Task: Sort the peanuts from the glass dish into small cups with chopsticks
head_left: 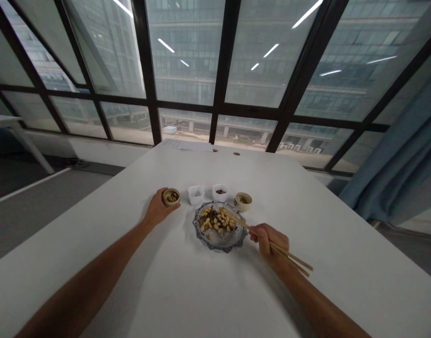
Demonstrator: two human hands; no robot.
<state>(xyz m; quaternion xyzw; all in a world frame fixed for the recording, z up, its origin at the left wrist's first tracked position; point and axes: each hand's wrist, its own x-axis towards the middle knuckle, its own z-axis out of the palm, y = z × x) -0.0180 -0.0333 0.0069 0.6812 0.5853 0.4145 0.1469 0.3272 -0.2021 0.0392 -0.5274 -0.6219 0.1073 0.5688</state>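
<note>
My left hand [158,209] is wrapped round a small round cup [171,203] holding brownish pieces. In my right hand [269,239] is a pair of chopsticks [244,225], their tips among the food in a scalloped glass plate [222,245]. Peanuts [220,223] and darker bits, too small to name, lie on that plate. Just behind it stand two white square tubs: the left tub [196,195] shows no clear contents, and the right tub [220,193] has a few dark pieces. A second round cup [242,202] with dark marks sits at the plate's back right.
White papers [187,145] lie at the far end of the white table [187,291], near two small round spots. Beyond are tall windows [187,51]; a blue curtain [395,159] hangs at right. Another table [25,134] stands at far left.
</note>
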